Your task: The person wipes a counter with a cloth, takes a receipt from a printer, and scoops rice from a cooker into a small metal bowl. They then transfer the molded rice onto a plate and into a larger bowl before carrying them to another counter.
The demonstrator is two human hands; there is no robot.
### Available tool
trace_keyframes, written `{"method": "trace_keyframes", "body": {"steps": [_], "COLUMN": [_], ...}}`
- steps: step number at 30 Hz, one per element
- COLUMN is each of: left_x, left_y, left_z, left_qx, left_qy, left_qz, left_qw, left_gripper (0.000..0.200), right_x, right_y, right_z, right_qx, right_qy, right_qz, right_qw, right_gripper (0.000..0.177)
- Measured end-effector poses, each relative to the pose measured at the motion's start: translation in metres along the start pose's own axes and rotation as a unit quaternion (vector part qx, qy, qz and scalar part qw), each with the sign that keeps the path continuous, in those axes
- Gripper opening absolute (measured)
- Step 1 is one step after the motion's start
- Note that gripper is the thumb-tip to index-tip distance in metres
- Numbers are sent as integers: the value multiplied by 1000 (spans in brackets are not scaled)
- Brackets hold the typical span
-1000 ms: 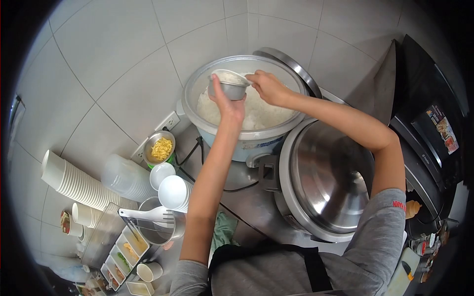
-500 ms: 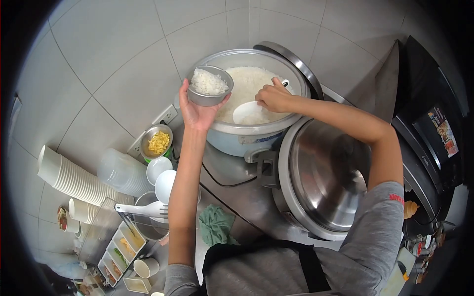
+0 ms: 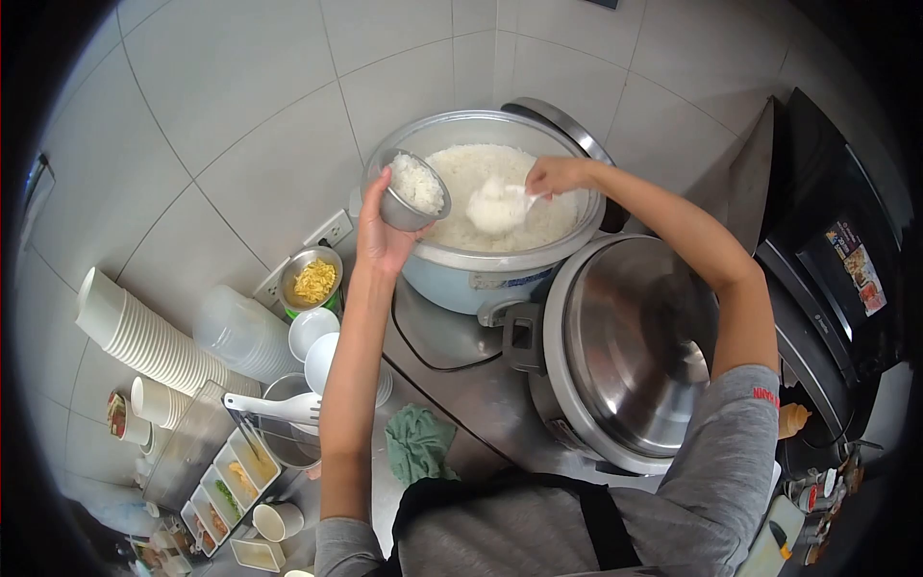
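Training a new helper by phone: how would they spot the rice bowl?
Find the big open cooker by the tiled wall. At its left rim, the left hand holds a grey bowl. White rice sets it apart from the metal bowl of yellow food.

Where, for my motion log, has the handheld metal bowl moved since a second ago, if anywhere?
Yes: the metal bowl shifted leftward in view, against the open rice cooker.

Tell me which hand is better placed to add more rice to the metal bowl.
The right hand, most likely: it grips the white paddle, which bears a heap of rice within the open cooker's rim. The left hand is taken up supporting the metal bowl.
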State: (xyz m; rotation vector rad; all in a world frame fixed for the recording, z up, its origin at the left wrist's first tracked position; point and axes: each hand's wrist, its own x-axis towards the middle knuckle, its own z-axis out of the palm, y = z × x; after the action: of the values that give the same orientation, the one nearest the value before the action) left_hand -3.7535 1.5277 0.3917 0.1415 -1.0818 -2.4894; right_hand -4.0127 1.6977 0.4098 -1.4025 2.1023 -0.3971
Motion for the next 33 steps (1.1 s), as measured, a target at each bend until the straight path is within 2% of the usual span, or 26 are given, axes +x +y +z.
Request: {"method": "trace_keyframes", "body": {"steps": [3,7,9,11,14,17,18,21,25,26,29,30,33], "left_x": [14,40,56,66,64,53,47,40,45,42,39,41,39], "left_y": [-21,-48,-55,-50,-42,-37,-38,-40,-36,-31,-18,-15,-9], "left_z": [2,23,23,32,42,32,29,21,7,7,5,2,-3], "left_qx": [17,-68,-102,-129,-146,-135,-127,-148,-128,-124,-122,-125,-115], "left_qy": [86,59,43,48,68,43,33,-1,-24,-20,5,20,58], "left_qz": [20,9,16,19,7,12,29,42,25,11,-28,-40,-33], "left_qw": [996,996,994,990,987,990,991,988,991,992,992,991,991], "left_gripper": [60,67,71,73,73,73,73,70,71,72,75,76,75], "right_x": [-9,-3,-10,1,-15,-20,-26,-11,-18,-23,-13,-8,12], "right_y": [-32,-57,-75,-64,-77,-71,-73,-60,-84,-96,-94,-90,-76], "right_z": [-27,-23,3,34,60,41,31,37,54,45,56,56,33], "right_qx": [-14,20,-2,-210,-199,-147,-86,24,-62,-57,-150,-192,-48], "right_qy": [97,207,248,370,414,361,330,357,363,370,351,355,341], "right_qz": [35,-23,-50,-122,-198,-272,-223,-146,-200,-197,-275,-293,-201], "right_qw": [995,978,967,897,866,880,913,923,908,906,883,867,917], "right_gripper": [21,16,27,44,50,49,45,41,40,42,41,46,42]}}
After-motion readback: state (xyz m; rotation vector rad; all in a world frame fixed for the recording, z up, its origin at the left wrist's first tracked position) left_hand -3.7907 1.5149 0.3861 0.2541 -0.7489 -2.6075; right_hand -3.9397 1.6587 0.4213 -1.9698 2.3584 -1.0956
